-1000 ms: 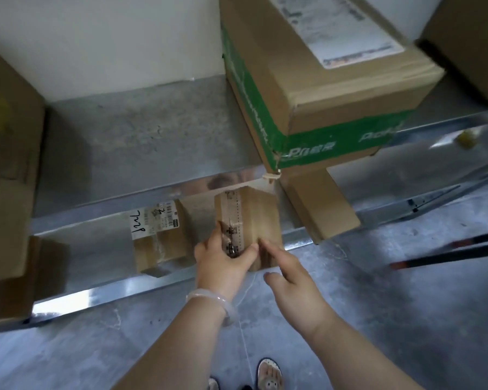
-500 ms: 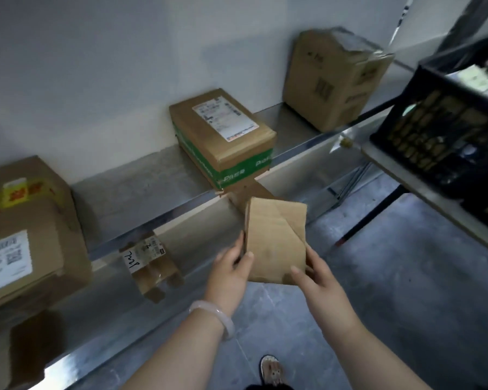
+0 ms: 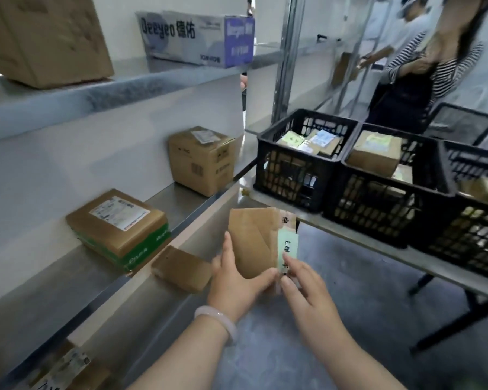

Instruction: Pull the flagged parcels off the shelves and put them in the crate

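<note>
Small brown parcel (image 3: 251, 240) held upright in mid-air by both hands.
The left hand (image 3: 237, 285) clamps its grip on the parcel's lower left edge, thumb across the front. The right hand (image 3: 304, 288) pinches the lower right corner at the green flag (image 3: 287, 249). The parcel is between the shelf (image 3: 181, 201) and the tabletop (image 3: 350, 229), near the black crate (image 3: 290, 175).

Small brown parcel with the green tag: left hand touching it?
Touching. Head view: left hand grips the parcel at its lower left edge.
</note>
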